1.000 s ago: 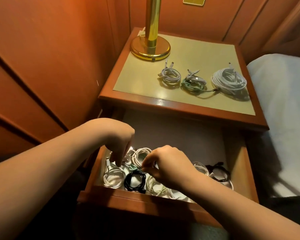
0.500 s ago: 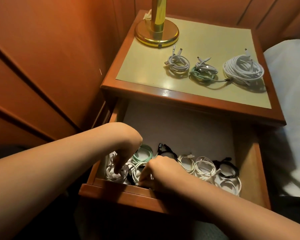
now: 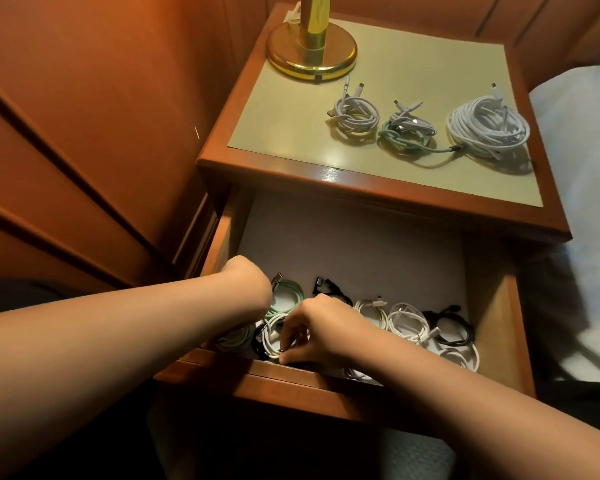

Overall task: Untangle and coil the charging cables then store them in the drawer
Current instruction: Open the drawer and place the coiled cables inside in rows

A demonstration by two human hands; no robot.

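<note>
The open drawer (image 3: 492, 327) of the wooden nightstand holds several coiled cables: a green coil (image 3: 288, 294), black coils (image 3: 447, 329) and white coils (image 3: 407, 322). My right hand (image 3: 316, 330) is down at the drawer's front left, its fingertips pinching a white coil (image 3: 271, 336). My left hand (image 3: 248, 280) reaches into the left corner, bent at the wrist; its fingers are hidden behind the forearm. On the nightstand top (image 3: 291, 126) lie three more coils: a small white one (image 3: 355, 116), a green-and-white one (image 3: 406, 133) and a large white one (image 3: 487, 128).
A brass lamp base (image 3: 310, 51) stands at the back left of the top. Wood-panelled wall runs along the left. A bed with a white sheet (image 3: 582, 202) is on the right. The back of the drawer has a bare pale liner (image 3: 354, 244).
The view has tilted and closed in on the drawer. My right hand has shifted slightly onto the white coil at the front left; my left hand stays in the left corner.
</note>
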